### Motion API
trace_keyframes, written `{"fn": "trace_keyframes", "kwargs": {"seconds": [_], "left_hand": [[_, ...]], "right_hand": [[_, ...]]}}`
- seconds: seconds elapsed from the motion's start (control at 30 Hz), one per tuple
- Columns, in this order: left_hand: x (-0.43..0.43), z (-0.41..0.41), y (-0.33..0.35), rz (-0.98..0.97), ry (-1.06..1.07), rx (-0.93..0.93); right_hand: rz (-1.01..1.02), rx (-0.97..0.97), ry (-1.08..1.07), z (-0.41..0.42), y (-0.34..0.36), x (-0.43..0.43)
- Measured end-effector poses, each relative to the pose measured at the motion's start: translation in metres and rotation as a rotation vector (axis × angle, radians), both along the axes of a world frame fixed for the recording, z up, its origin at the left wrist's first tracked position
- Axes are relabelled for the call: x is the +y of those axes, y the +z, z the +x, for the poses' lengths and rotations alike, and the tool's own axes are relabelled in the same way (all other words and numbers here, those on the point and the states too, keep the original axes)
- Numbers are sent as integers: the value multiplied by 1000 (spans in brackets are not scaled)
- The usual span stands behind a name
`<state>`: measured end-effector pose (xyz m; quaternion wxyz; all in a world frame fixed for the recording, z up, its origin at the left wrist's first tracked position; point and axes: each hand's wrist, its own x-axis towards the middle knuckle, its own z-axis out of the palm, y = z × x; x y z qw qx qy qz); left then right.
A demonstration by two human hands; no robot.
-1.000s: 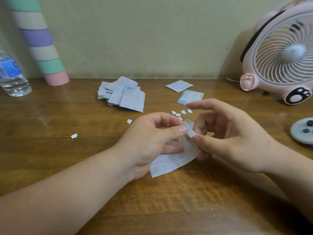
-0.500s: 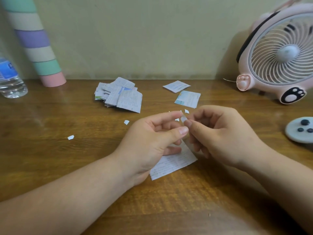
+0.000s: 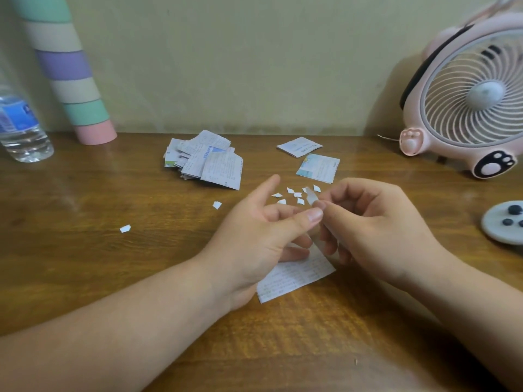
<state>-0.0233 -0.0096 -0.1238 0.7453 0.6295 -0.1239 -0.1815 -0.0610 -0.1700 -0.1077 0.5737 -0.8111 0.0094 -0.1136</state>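
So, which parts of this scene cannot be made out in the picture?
Head view: the middle of the white printed paper slip is hidden by the left hand and right hand that pinch it; its print is too small to read.
Head view: the clear plastic water bottle is cut off by the left edge.
Head view: the pink round table fan and the grey round disc with dark buttons are cut off by the right edge.

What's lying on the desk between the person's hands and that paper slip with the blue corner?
A scatter of small white paper scraps on the wooden desk, as the head view shows.
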Motion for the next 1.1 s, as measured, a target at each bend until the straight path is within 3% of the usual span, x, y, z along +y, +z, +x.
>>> {"fn": "trace_keyframes", "kwargs": {"seconds": [0.53,0.6,0.77,0.87,0.97,1.1], "left_hand": [[0,6,-5,-36,13,19],[1,6,-5,-53,27,38],[3,6,-5,-87,59,95],[3,4,-4,-68,54,100],[3,11,-4,-88,83,160],[1,10,2,-74,101,245]], "right_hand": [[-32,-43,33,-4,-3,7],[-146,-110,10,-4,-6,9],[-711,-380,-13,-4,-9,11],[-879,-475,-20,-7,-3,12],[-965,-488,30,-13,-5,17],[-1134,-281,170,-16,-31,31]]}}
